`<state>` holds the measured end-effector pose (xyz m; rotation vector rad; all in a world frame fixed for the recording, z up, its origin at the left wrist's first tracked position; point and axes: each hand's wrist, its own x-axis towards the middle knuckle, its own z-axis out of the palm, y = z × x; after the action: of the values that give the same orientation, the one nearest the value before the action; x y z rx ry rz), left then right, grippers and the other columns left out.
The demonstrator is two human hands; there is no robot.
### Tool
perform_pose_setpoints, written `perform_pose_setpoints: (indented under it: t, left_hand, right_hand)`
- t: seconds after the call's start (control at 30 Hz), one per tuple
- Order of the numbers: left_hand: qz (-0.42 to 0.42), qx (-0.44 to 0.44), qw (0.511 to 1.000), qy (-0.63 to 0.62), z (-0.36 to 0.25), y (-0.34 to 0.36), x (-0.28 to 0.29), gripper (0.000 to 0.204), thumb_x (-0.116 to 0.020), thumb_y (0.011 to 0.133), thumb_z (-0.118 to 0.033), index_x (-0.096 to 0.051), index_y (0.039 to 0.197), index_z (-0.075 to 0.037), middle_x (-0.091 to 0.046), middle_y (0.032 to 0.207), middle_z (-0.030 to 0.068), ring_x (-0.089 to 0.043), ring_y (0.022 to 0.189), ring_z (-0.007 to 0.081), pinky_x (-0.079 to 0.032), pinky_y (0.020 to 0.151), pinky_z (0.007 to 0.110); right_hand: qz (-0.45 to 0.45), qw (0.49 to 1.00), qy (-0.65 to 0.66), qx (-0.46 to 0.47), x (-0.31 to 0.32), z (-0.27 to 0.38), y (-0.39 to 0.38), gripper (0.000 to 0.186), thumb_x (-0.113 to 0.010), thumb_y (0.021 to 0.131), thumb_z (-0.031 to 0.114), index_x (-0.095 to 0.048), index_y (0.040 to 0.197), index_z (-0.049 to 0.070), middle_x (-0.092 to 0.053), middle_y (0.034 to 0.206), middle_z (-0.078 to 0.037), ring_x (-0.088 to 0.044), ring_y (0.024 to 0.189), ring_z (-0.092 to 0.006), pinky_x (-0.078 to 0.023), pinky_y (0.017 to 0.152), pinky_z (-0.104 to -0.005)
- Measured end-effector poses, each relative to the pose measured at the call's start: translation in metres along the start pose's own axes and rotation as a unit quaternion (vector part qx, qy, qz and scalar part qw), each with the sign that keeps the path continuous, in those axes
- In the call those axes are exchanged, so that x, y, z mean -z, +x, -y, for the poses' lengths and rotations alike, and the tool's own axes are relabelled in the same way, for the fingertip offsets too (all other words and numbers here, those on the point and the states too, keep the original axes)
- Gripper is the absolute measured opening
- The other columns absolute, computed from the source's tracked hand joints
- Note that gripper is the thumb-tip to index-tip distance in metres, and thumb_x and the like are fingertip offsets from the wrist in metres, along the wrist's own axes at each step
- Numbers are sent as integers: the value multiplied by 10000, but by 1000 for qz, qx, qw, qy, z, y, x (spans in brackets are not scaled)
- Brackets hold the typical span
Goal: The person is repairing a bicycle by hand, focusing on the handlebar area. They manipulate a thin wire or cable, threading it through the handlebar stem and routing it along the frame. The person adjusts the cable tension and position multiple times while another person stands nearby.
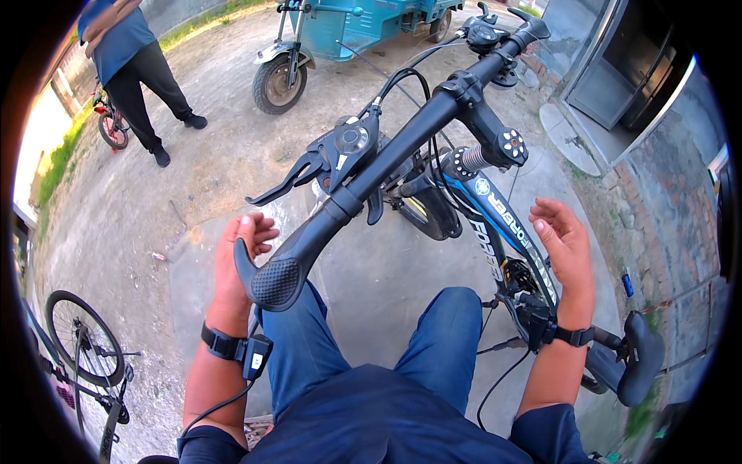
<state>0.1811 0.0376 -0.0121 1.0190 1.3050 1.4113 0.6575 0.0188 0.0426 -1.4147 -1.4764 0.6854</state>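
Observation:
A bicycle stands in front of me, its black handlebar (pixel 402 149) slanting across the view. My left hand (pixel 246 246) is beside the near end's textured grip (pixel 278 283), thumb raised and fingers loosely bent, holding nothing; the grip's end hides part of it. Above it are a black brake lever (pixel 287 182) and a round gear shifter (pixel 352 142). To the right, my right hand (pixel 564 243) is raised with fingers apart, near the blue and black frame (pixel 501 207) but not gripping it. The stem (pixel 488 127) joins the bar above a silver spring-like collar.
Another bicycle (pixel 85 348) lies or leans at the lower left. A person (pixel 131 54) stands at the upper left near a small red-wheeled bike (pixel 114 129). Behind is a teal cargo tricycle (pixel 332 35). A brick wall (pixel 657 201) and doorway flank the right; the black saddle (pixel 641 359) is nearer.

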Motion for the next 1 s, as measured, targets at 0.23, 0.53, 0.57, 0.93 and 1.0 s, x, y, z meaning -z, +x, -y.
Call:
perform_pose_setpoints:
  t: [0.23,0.53,0.57,0.93,1.0]
  left_hand:
    - [138,-15,990,-18,53,-4,1,399,-519,1021,-347,-596,1210,-4,-673,1048,132,-685,907,213,-522,740,282]
    - [168,72,979,87,51,-20,-28,335,-526,1023,-308,-574,1204,-30,-662,1072,77,-668,940,151,-498,764,260]
    - [172,57,979,89,48,-23,-30,332,-527,1024,-302,-574,1204,-27,-662,1071,79,-668,938,152,-498,762,262]
    - [178,69,956,-221,4,-47,-11,492,-418,1042,-443,-540,1264,-21,-671,1074,146,-690,854,243,-514,696,311]
    - [194,63,936,-286,-6,-58,-6,538,-405,1035,-487,-510,1295,-27,-676,1076,153,-694,843,248,-513,684,313]
  right_hand:
    - [-46,987,-146,42,-14,-14,-21,389,-719,848,174,-614,1171,-17,-650,1102,-127,-619,1043,-224,-491,887,-347]
    - [-73,952,-279,102,-57,-28,-8,571,-735,792,292,-583,1293,65,-629,1150,-199,-601,1071,-384,-480,909,-426]
    - [-73,952,-289,69,-59,-28,-7,577,-724,809,310,-569,1306,61,-626,1184,-191,-598,1099,-376,-476,926,-422]
    - [-112,939,-323,25,-63,-36,-8,559,-715,811,413,-609,1284,135,-668,1173,-165,-636,1075,-364,-498,890,-428]
    - [-113,939,-324,29,-64,-36,-8,556,-715,812,412,-610,1282,134,-668,1172,-164,-635,1075,-365,-497,890,-430]
